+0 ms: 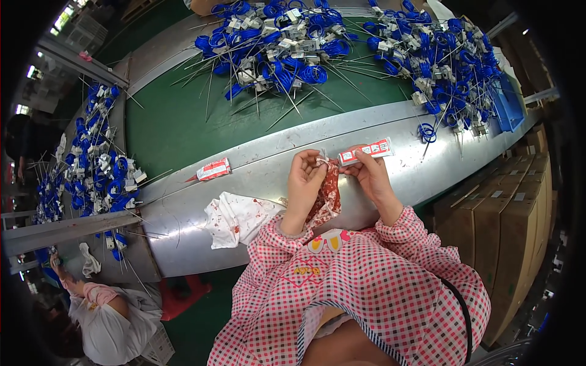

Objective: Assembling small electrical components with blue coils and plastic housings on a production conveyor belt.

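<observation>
My right hand [373, 174] is closed around a red-and-white tube [377, 148], which lies slanted across its fingers. Close beside it, my left hand [305, 183] pinches a red-stained cloth [329, 198] that hangs down between my two wrists. Both sets of fingertips meet near the tube's inner end, where the small parts are too fine to make out. To the left, a second red-and-white tube [213, 169] with a dark red pointed tip lies on the metal ledge [262, 161]. A white cloth with red spots [237, 218] rests left of my left forearm.
Heaps of coiled blue cables with white blocks and thin metal rods [278, 46] cover the green belt [165, 116], with another heap [442, 67] at far right. A blue bin [508, 107] and cardboard boxes [506, 207] stand right. Another person [116, 320] works at lower left.
</observation>
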### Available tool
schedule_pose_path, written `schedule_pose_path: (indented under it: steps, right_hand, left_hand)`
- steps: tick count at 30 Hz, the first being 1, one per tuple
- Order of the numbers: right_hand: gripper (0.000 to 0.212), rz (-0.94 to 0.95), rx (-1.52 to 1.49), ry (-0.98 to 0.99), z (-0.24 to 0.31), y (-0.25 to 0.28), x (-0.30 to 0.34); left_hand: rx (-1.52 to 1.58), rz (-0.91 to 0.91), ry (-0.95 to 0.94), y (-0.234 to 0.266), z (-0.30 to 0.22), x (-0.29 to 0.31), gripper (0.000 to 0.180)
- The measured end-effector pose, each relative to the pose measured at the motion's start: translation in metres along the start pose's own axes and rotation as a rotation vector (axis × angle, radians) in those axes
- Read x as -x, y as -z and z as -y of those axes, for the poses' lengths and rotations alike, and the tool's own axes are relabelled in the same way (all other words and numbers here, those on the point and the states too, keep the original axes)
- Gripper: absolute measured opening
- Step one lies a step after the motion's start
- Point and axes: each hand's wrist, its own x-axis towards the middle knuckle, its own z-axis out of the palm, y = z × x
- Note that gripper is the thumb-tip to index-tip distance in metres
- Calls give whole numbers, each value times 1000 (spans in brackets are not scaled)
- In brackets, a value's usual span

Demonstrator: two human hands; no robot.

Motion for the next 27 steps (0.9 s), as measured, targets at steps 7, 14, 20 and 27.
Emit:
schedule_pose_path:
  steps: [7,14,20,27]
  right_hand:
    - [20,-33,-34,39,7,4,-4]
    - [19,-156,-197,106,31,33,-24]
    - [20,-4,-281,239,55,44,-68]
    - [22,120,-472,180,54,51,-93]
  left_hand:
    - [-102,-10,-130,-4,-1,6,21]
    - [-473,-58,-65,3,-17,2,19]
    - [-1016,-282,-859,-45,-130,-19,24]
    - [-1312,-176,-877,-74,-229,-180,14]
